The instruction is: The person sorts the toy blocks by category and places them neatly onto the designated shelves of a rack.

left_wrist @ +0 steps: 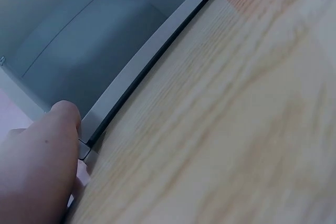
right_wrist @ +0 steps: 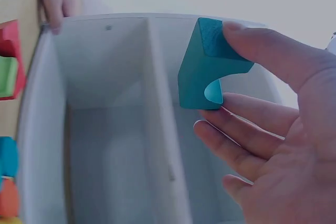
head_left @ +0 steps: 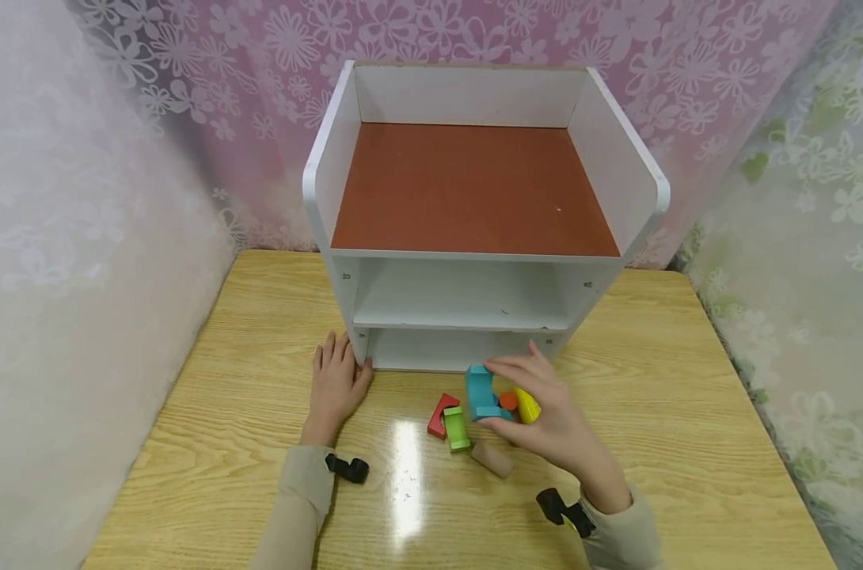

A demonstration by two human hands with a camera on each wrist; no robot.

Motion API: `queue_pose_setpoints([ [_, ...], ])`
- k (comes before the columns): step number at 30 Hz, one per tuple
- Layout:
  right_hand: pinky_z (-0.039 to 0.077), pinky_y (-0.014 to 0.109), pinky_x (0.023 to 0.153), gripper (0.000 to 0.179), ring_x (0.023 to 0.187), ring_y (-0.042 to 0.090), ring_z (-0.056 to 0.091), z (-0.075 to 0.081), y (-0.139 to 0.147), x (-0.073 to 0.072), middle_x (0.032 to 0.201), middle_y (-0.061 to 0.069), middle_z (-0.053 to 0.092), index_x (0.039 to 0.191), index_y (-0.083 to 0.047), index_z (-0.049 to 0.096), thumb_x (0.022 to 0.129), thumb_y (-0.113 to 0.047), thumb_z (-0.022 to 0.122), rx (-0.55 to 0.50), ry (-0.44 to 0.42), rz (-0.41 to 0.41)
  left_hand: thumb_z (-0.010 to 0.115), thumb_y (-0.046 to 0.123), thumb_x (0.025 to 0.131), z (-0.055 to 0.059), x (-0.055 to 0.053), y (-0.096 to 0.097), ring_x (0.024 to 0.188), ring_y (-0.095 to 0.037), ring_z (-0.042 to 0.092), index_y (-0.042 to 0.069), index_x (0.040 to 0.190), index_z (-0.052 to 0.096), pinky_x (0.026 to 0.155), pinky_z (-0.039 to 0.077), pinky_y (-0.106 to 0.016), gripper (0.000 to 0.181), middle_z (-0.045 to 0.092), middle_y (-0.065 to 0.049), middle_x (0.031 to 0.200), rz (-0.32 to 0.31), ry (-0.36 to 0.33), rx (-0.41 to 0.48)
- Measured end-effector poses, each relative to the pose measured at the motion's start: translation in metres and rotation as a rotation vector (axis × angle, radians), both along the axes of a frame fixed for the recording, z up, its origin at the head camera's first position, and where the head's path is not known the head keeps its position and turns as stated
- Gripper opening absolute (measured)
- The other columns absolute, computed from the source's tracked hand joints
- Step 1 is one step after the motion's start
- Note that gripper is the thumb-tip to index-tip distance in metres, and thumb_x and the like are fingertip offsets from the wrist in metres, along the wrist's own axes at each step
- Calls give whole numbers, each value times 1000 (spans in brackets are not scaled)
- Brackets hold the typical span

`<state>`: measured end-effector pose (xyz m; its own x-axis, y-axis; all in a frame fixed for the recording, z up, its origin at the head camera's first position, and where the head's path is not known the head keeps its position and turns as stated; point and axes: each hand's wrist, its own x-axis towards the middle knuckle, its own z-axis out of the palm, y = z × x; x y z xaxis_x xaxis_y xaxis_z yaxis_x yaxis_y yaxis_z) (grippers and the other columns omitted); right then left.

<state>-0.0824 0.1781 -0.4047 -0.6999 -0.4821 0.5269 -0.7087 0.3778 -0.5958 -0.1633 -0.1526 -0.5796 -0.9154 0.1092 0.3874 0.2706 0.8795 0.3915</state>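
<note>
Between thumb and fingertips, my right hand (head_left: 556,408) pinches a blue arch block (head_left: 480,393), held up in front of the white shelf unit (head_left: 460,293). The right wrist view shows the block's (right_wrist: 202,66) curved cutout facing the palm. My left hand (head_left: 336,384) rests at the unit's lower left front corner, its thumb (left_wrist: 65,114) against the edge in the left wrist view. On the table below the held block lie a red arch block (head_left: 442,416), a green arch block (head_left: 457,430), a bare wood block (head_left: 492,459), an orange piece (head_left: 507,400) and a yellow block (head_left: 526,405).
The shelf unit has a brown top board (head_left: 474,190) between raised white sides, with a middle shelf (head_left: 460,305) and a bottom compartment (head_left: 431,348) beneath. It stands toward the back of the wooden table (head_left: 688,443). Flowered curtains (head_left: 431,32) hang behind and at both sides.
</note>
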Motion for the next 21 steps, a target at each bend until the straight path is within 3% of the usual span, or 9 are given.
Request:
queue_pose_setpoints([
  [7,13,49,113,70,110,25,54,34,3,3,114,13,60,120,2,60,58,-12,88,-32,94,27,45,38,94,0,2,-1,137,-40,24,7,128,51,108,16,-60,46,38,-10,146,-1,-6,6],
  [13,18,44,113,65,105,26,56,80,-1,10,111,19,61,117,7,60,59,-6,86,-40,96,40,46,37,93,0,3,0,136,-40,26,7,124,53,107,17,-60,44,40,-10,145,-2,6,5],
  [17,23,43,112,57,103,26,58,100,0,8,110,20,62,116,8,60,71,-19,83,-49,127,53,45,38,93,-2,0,-1,136,-40,26,7,126,52,107,18,-60,46,40,-10,144,2,16,-3],
  [21,24,43,111,58,106,25,57,108,6,0,110,20,62,115,8,61,77,-31,77,-38,161,51,44,38,93,-1,0,-1,136,-40,26,6,132,48,107,19,-60,50,40,-10,145,4,21,-3],
])
